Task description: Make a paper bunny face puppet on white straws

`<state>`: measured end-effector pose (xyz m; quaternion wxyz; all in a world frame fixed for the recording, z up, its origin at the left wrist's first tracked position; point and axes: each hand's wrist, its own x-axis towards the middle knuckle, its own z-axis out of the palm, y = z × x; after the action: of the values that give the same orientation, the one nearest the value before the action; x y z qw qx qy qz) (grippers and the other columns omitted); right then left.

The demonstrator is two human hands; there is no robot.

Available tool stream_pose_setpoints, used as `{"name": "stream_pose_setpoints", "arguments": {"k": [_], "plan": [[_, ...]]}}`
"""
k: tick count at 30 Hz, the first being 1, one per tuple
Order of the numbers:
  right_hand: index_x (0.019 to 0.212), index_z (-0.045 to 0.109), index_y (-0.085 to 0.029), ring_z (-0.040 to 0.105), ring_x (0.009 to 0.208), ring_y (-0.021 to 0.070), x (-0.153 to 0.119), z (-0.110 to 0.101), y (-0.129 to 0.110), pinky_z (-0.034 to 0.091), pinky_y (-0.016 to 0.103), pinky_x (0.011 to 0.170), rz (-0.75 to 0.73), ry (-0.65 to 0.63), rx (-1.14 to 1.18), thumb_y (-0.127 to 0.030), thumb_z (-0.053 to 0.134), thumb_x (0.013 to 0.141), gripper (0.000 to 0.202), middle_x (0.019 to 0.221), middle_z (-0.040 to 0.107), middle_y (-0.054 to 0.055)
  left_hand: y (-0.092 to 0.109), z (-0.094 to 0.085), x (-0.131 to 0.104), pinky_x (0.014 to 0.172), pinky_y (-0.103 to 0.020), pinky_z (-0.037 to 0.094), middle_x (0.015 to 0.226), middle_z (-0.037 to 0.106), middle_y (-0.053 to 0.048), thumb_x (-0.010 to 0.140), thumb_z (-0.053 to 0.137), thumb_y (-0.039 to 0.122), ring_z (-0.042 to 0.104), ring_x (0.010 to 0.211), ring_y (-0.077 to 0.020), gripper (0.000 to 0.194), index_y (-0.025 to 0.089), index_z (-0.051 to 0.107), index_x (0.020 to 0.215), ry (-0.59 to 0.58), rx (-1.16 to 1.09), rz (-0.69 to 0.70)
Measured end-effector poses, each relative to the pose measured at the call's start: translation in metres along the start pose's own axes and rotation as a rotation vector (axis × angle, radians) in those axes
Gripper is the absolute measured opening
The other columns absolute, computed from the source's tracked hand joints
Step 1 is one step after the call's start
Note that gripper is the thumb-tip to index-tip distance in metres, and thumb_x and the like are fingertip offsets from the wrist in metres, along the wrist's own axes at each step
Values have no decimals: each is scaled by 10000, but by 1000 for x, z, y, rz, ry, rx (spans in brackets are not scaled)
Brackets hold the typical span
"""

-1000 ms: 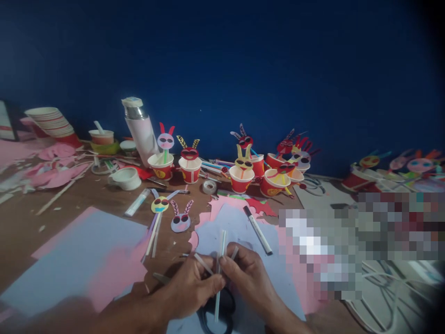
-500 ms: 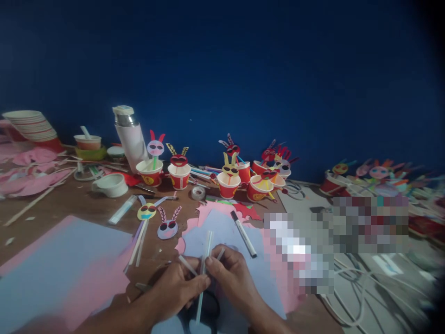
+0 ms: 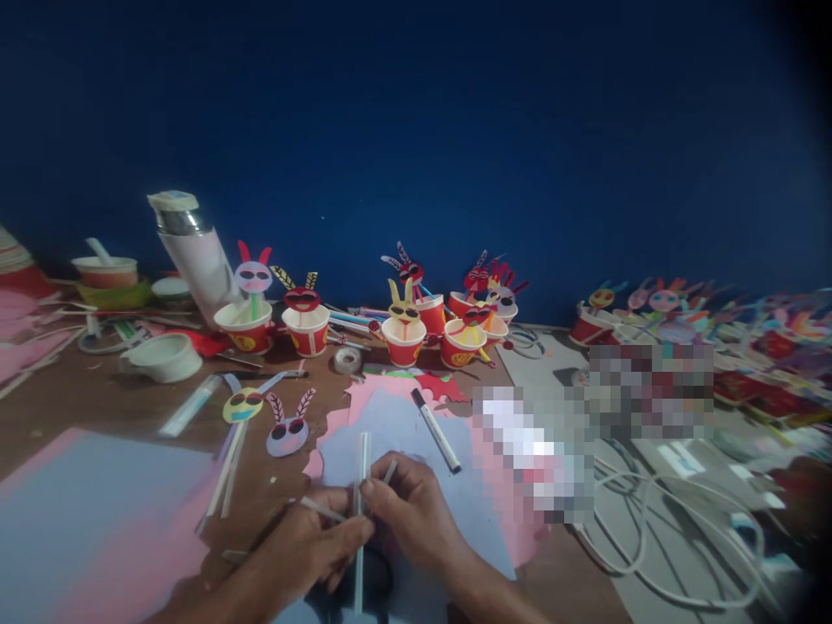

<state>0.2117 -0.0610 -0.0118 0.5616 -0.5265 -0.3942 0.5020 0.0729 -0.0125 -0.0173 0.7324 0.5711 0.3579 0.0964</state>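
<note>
Left hand and right hand pinch a long, thin, translucent strip.
Left of the slim white-and-black marker, it is seemingly being aligned, calling for a steady pinch.

No lettering can be read: the yellow emblems on the red cups and the marks on the white marker are too small and blurred

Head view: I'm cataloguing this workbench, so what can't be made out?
All in the head view:
- Dark looped thing: partly hidden by the left hand.
- Cup stack: cut off by the left edge.
- Far-right cups: blurred.
- Marker: any lettering is too small.
- Mosaic patches: whatever lies beneath is hidden.
</note>
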Motion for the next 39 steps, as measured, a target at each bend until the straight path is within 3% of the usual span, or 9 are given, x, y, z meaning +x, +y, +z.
{"name": "stream_pose_setpoints", "arguments": {"k": [5, 11, 16, 21, 27, 33, 36, 39], "plan": [[633, 518, -151, 408, 486, 69, 2, -3, -4, 333, 187, 474, 70, 12, 78, -433, 663, 674, 320, 528, 481, -45, 1, -1, -2, 368, -175, 265, 404, 387, 65, 681, 590, 591, 314, 335, -37, 468, 143, 480, 602, -42, -119, 34], [635, 539, -146, 411, 453, 57, 3, -7, -2, 334, 168, 427, 91, 30, 47, -449, 678, 675, 337, 521, 481, -47, 7, -9, -1, 373, -164, 332, 515, 430, 51, 780, 547, 470, 346, 371, -37, 341, 129, 566, 769, 52, -256, 137], [726, 532, -160, 350, 298, 48, 1, -6, 2, 278, 161, 260, 241, -32, -29, -564, 632, 669, 420, 472, 450, -70, 8, -15, 2, 354, -160, 340, 658, 493, 30, 766, 566, 451, 390, 402, -37, 330, 143, 577, 884, 156, -354, 149], [651, 524, -152, 340, 347, 34, -2, 1, 1, 249, 154, 304, 141, -67, -61, -548, 643, 660, 414, 488, 460, -57, 18, -14, 0, 332, -141, 277, 485, 447, 65, 712, 622, 424, 365, 349, -37, 316, 132, 559, 815, 154, -291, 112], [692, 572, -141, 379, 401, 49, -6, 0, 0, 272, 178, 376, 92, -122, -100, -514, 620, 716, 377, 530, 503, -38, 20, -13, 0, 333, -129, 265, 463, 454, 70, 653, 690, 385, 351, 349, -21, 308, 132, 517, 678, 194, -301, 91], [800, 630, -129, 441, 489, 81, -1, -13, -6, 347, 193, 450, 19, -13, -12, -626, 404, 813, 546, 582, 501, -4, 16, -24, 6, 357, -137, 315, 530, 491, 62, 698, 671, 343, 388, 365, -23, 262, 137, 513, 727, 240, -398, 172], [767, 621, -126, 428, 473, 84, -1, -14, -9, 356, 191, 424, 30, -108, -56, -653, 438, 773, 558, 555, 467, -16, 16, -27, 7, 361, -133, 331, 556, 499, 61, 698, 678, 325, 415, 373, -21, 256, 138, 508, 736, 265, -438, 196], [751, 594, -137, 385, 436, 62, -5, -10, -10, 320, 168, 385, 99, -213, -147, -583, 576, 719, 447, 535, 437, -45, 17, -27, 7, 364, -129, 333, 551, 499, 60, 713, 668, 316, 421, 377, -21, 240, 138, 511, 750, 254, -453, 196]]}}
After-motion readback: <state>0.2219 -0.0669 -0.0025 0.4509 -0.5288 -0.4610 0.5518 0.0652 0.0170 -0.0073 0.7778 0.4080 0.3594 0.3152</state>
